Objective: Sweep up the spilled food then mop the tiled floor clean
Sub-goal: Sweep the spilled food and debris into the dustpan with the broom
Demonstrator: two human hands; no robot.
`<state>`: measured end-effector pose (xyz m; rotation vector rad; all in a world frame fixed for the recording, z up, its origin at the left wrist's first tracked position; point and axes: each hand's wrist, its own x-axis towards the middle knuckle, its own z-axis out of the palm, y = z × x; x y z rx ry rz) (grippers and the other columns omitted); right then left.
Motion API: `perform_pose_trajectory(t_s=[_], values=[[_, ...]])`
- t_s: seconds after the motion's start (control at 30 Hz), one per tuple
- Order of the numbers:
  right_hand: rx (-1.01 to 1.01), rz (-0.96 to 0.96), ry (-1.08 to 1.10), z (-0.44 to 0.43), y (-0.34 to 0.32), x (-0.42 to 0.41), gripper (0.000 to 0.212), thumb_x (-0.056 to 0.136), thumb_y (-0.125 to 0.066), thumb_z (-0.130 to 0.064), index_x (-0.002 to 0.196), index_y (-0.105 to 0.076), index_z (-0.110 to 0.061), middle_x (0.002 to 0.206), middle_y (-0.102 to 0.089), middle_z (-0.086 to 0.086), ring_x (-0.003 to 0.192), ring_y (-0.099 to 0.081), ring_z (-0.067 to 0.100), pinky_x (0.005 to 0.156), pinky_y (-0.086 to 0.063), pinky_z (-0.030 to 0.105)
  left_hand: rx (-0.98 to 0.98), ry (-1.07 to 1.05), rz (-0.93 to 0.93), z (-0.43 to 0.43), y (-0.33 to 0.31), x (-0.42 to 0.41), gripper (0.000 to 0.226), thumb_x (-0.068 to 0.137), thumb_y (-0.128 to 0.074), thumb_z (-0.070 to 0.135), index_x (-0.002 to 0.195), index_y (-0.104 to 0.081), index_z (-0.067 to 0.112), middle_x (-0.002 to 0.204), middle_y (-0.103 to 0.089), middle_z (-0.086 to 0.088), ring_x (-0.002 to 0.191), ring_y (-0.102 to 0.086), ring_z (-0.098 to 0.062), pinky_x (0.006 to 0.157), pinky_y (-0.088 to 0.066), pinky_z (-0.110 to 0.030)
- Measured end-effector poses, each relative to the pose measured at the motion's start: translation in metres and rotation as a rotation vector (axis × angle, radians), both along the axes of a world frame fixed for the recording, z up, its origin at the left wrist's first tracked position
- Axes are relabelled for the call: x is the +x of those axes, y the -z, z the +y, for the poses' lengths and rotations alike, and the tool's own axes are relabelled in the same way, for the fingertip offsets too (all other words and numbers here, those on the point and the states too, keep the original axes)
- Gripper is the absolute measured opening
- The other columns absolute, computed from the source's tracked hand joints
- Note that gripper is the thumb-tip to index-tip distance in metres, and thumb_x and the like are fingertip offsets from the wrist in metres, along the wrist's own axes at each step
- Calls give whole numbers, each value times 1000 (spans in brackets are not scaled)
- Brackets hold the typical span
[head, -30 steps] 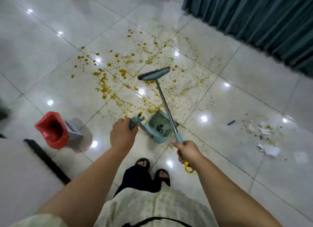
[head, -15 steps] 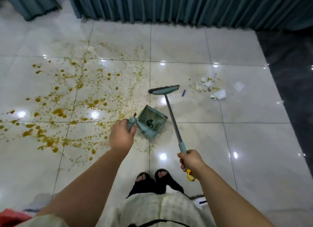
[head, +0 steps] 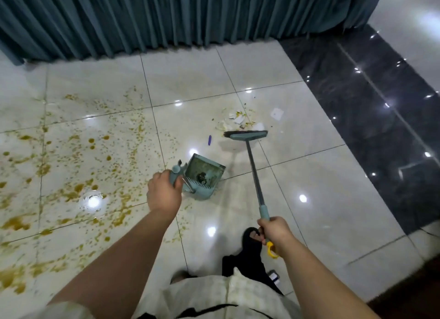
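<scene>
My left hand grips the handle of a teal dustpan, held just above the white tiles with some dark debris inside. My right hand grips the end of a teal broom with a yellow loop. The broom head sits at the near edge of a pile of torn white scraps and yellow bits. Yellow-brown spilled food is spattered over the tiles on the left.
A teal pleated curtain hangs along the far side. A dark marble strip runs down the right. A small purple object and a white paper square lie near the scraps. My sandalled foot shows below the broom.
I have turned right, so the spill has slid left in view. The broom head has swung away from the spill over to the scrap pile, and the dustpan has come along with it.
</scene>
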<state>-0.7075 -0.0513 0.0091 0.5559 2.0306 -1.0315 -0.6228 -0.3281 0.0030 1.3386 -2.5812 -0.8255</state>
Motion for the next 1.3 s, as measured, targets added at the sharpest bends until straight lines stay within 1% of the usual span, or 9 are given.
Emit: perform_pose_trajectory(t_s=[0.13, 0.4, 0.53, 0.63, 0.8, 0.93, 1.1, 1.2, 1.3], values=[[-74, -34, 88, 31, -8, -69, 9, 94, -51, -3, 89, -53, 4, 63, -47, 14, 45, -40, 21, 33, -34, 18, 3, -22, 7, 30, 2, -71, 29, 93, -49, 40, 101, -61, 15, 98, -56, -8, 94, -51, -28, 75, -44, -38], [-91, -20, 19, 89, -24, -235, 13, 93, -51, -2, 80, -53, 1, 63, -48, 12, 45, -42, 19, 39, -34, 22, -18, -53, -29, 92, -12, -211, 31, 94, -47, 41, 104, -60, 14, 98, -56, -9, 97, -51, -29, 76, -45, -41], [-126, -53, 15, 85, -21, -291, 11, 94, -52, -5, 86, -56, 2, 64, -50, 11, 47, -43, 18, 40, -35, 23, -32, -110, -17, 96, -15, -262, 28, 93, -50, 40, 97, -60, 14, 92, -57, -7, 89, -54, -28, 73, -48, -40], [-137, -64, 5, 76, -18, -330, 11, 94, -51, -4, 87, -56, 2, 64, -49, 11, 46, -42, 18, 40, -34, 23, -27, -133, -13, 87, -17, -303, 26, 93, -49, 40, 92, -59, 15, 89, -56, -5, 85, -55, -27, 69, -51, -41], [-137, -84, -12, 42, -9, -405, 11, 94, -51, -5, 85, -56, 1, 62, -49, 10, 46, -41, 17, 38, -33, 20, -72, -72, -27, 57, -16, -386, 24, 93, -51, 38, 87, -57, 16, 87, -54, -3, 84, -51, -26, 65, -46, -36], [-111, -78, -30, 5, -10, -475, 13, 94, -55, -8, 84, -55, 0, 62, -49, 10, 45, -42, 18, 38, -33, 20, -43, -4, -25, 18, -6, -456, 23, 92, -52, 38, 83, -56, 17, 84, -53, -1, 83, -54, -26, 61, -46, -36], [-103, -58, -5, -44, -10, -557, 20, 96, -55, -17, 82, -54, -2, 59, -48, 10, 43, -41, 19, 38, -34, 20, -87, 56, -48, -39, -5, -534, 29, 92, -48, 43, 89, -59, 16, 90, -57, -4, 86, -54, -28, 64, -48, -38], [-130, -74, 19, -75, -5, -596, 21, 97, -54, -17, 80, -53, -4, 60, -45, 10, 45, -39, 18, 36, -33, 20, -77, 20, -66, -65, -9, -579, 27, 93, -49, 40, 92, -60, 15, 94, -57, -5, 90, -53, -28, 68, -47, -38], [-129, -77, 12, -99, -4, -638, 21, 97, -54, -17, 80, -55, -3, 61, -46, 10, 46, -41, 19, 37, -34, 20, -61, -34, -47, -81, -14, -619, 26, 93, -50, 36, 94, -60, 12, 97, -56, -7, 95, -52, -29, 67, -43, -37]])
